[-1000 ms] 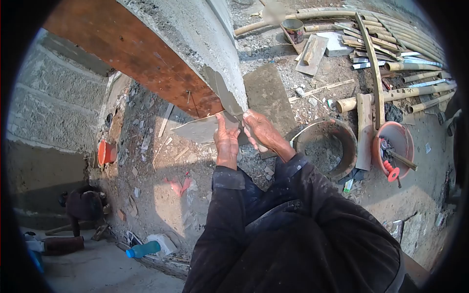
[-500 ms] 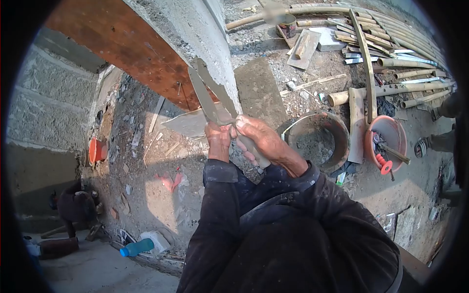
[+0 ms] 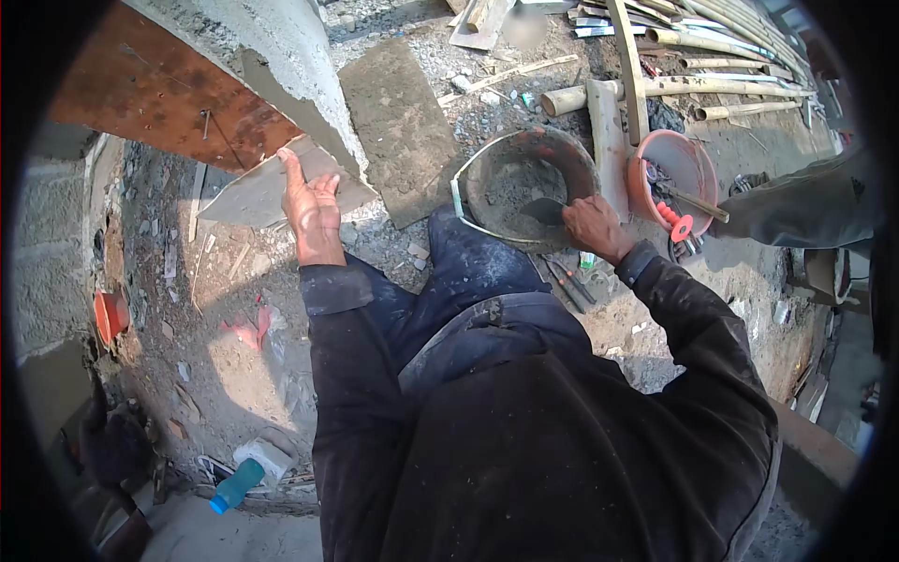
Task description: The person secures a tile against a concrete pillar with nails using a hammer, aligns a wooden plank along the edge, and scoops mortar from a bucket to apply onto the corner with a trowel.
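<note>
My left hand (image 3: 314,208) is under the thin grey board (image 3: 251,195), thumb and fingers against its near edge, gripping it. The board lies below the corner of the concrete column (image 3: 281,56), where wet mortar (image 3: 281,92) coats the edge. On the right, my right hand (image 3: 596,228) is closed round the handle of a trowel (image 3: 543,211). The trowel's blade reaches into the round mortar bucket (image 3: 487,150), over the grey mix inside.
A reddish bucket (image 3: 707,164) of tools stands right of the mortar bucket, near another person's leg (image 3: 805,206). Bamboo poles (image 3: 693,86) lie beyond. A second person (image 3: 112,445) is at lower left, near a blue bottle (image 3: 239,482). A brown panel (image 3: 169,89) adjoins the column.
My right hand has moved the trowel from the column's corner down to the mortar bucket. The view has shifted right, and the other person's leg has come further into view.
</note>
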The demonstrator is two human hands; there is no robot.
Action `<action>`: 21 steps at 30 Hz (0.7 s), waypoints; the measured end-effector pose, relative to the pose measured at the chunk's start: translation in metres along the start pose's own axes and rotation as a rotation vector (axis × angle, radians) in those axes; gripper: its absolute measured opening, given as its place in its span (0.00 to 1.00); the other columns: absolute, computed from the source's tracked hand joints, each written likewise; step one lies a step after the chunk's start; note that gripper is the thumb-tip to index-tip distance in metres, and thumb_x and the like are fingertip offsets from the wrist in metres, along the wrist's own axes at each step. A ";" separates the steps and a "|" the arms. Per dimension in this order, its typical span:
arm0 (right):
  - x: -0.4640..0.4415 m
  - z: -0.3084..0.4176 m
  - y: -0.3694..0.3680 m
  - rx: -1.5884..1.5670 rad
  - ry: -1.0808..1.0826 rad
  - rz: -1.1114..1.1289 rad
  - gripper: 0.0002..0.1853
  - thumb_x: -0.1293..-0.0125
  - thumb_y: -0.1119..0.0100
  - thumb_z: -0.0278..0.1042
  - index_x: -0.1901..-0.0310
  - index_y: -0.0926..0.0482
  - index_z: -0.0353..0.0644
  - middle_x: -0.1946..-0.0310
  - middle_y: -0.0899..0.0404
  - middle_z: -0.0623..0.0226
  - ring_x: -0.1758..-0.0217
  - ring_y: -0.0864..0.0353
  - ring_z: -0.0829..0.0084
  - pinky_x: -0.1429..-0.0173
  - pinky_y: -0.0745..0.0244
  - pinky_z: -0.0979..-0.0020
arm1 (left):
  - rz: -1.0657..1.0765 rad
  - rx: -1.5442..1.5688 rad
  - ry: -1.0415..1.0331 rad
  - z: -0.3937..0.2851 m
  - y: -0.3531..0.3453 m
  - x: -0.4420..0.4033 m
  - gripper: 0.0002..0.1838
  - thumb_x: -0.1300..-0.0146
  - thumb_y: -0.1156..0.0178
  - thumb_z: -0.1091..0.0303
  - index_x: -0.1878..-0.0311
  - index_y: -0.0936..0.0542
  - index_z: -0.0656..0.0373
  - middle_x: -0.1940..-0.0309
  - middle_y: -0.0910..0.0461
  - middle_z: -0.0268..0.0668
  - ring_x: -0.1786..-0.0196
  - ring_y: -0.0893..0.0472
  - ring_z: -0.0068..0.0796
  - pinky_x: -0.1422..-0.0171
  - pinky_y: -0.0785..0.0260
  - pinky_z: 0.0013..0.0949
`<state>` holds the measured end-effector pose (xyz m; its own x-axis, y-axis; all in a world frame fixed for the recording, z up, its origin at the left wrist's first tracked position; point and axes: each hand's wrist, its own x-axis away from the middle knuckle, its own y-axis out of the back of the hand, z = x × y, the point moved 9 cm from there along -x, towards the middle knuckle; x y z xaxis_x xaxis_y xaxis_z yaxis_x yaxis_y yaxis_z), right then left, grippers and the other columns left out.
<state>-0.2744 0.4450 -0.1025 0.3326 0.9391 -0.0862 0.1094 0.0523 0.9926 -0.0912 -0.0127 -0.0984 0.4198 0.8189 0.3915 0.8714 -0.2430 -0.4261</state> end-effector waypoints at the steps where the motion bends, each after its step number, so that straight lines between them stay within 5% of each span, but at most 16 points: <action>1: -0.004 0.010 -0.016 -0.028 0.052 0.132 0.07 0.36 0.37 0.38 0.71 0.19 0.49 0.79 0.22 0.61 0.71 0.16 0.58 0.64 0.30 0.55 | 0.002 0.003 -0.002 0.000 -0.002 -0.003 0.61 0.45 0.24 0.28 0.23 0.37 0.66 0.42 0.28 0.44 0.52 0.23 0.38 0.41 0.27 0.48; 4: -0.013 -0.002 0.011 -0.195 -0.086 0.305 0.09 0.35 0.38 0.38 0.65 0.14 0.44 0.79 0.18 0.56 0.69 0.13 0.51 0.62 0.24 0.51 | -0.059 0.026 0.029 0.004 0.005 -0.006 0.59 0.44 0.24 0.29 0.24 0.36 0.66 0.42 0.29 0.45 0.51 0.23 0.39 0.41 0.26 0.47; 5: -0.018 -0.008 0.013 -0.305 -0.165 0.408 0.11 0.33 0.40 0.38 0.61 0.12 0.42 0.78 0.17 0.54 0.68 0.12 0.48 0.61 0.23 0.49 | -0.026 0.042 0.035 0.003 0.003 -0.006 0.59 0.41 0.25 0.32 0.20 0.40 0.61 0.36 0.34 0.54 0.41 0.26 0.50 0.33 0.29 0.53; 6: -0.009 -0.019 0.010 -0.488 -0.251 0.279 0.14 0.31 0.40 0.40 0.59 0.14 0.37 0.76 0.19 0.51 0.71 0.16 0.47 0.60 0.22 0.49 | 0.002 0.053 0.043 0.004 0.004 -0.004 0.59 0.39 0.25 0.34 0.17 0.44 0.56 0.30 0.38 0.63 0.32 0.28 0.61 0.26 0.31 0.59; 7: -0.006 -0.021 0.014 -0.495 -0.244 0.269 0.14 0.31 0.40 0.40 0.59 0.14 0.37 0.76 0.19 0.51 0.71 0.16 0.47 0.60 0.22 0.49 | 0.001 0.048 0.031 0.002 0.004 -0.002 0.59 0.39 0.25 0.34 0.17 0.44 0.56 0.30 0.38 0.63 0.32 0.28 0.61 0.26 0.31 0.59; 9: -0.003 -0.018 0.014 -0.932 -0.295 0.378 0.16 0.27 0.40 0.44 0.62 0.17 0.37 0.77 0.22 0.58 0.76 0.21 0.61 0.65 0.25 0.58 | -0.027 0.059 0.035 0.002 0.003 0.003 0.55 0.37 0.26 0.35 0.18 0.41 0.56 0.32 0.35 0.61 0.34 0.26 0.57 0.26 0.30 0.57; 11: 0.007 -0.003 0.028 -1.305 -0.570 0.469 0.16 0.23 0.41 0.45 0.61 0.20 0.39 0.74 0.26 0.70 0.75 0.27 0.76 0.67 0.29 0.69 | 0.057 0.057 0.027 0.005 0.008 -0.005 0.55 0.36 0.27 0.36 0.17 0.43 0.56 0.33 0.35 0.62 0.35 0.26 0.57 0.26 0.30 0.57; 13: -0.001 0.008 0.038 -1.422 -0.589 0.297 0.14 0.19 0.46 0.43 0.57 0.20 0.41 0.72 0.27 0.76 0.72 0.27 0.83 0.69 0.33 0.75 | 0.054 0.024 0.008 0.002 0.008 0.000 0.54 0.36 0.27 0.36 0.18 0.41 0.56 0.38 0.30 0.61 0.37 0.24 0.55 0.28 0.28 0.58; 16: -0.032 0.023 0.057 -1.669 -0.623 0.083 0.11 0.19 0.46 0.36 0.46 0.22 0.38 0.69 0.25 0.74 0.71 0.25 0.82 0.67 0.28 0.76 | -0.037 0.051 0.023 0.002 0.011 0.003 0.52 0.39 0.26 0.35 0.23 0.38 0.57 0.48 0.24 0.57 0.48 0.18 0.51 0.33 0.25 0.60; 19: -0.070 0.026 0.086 -1.822 -0.613 -0.121 0.15 0.21 0.44 0.30 0.38 0.24 0.37 0.67 0.24 0.72 0.69 0.22 0.82 0.65 0.24 0.76 | 0.055 0.065 -0.007 0.002 0.011 -0.001 0.53 0.40 0.26 0.33 0.24 0.38 0.57 0.47 0.25 0.57 0.48 0.18 0.51 0.34 0.24 0.59; 21: -0.096 0.018 0.121 -1.829 -0.561 -0.525 0.17 0.23 0.41 0.27 0.36 0.27 0.35 0.66 0.23 0.71 0.68 0.21 0.80 0.64 0.23 0.74 | 0.085 0.047 -0.027 -0.001 0.011 -0.002 0.52 0.41 0.26 0.33 0.27 0.37 0.58 0.47 0.24 0.55 0.49 0.18 0.51 0.35 0.23 0.57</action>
<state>-0.2760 0.3546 0.0242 0.8392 0.5438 0.0027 -0.5219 0.8069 -0.2767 -0.0822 -0.0180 -0.1029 0.4842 0.8101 0.3307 0.8199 -0.2880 -0.4948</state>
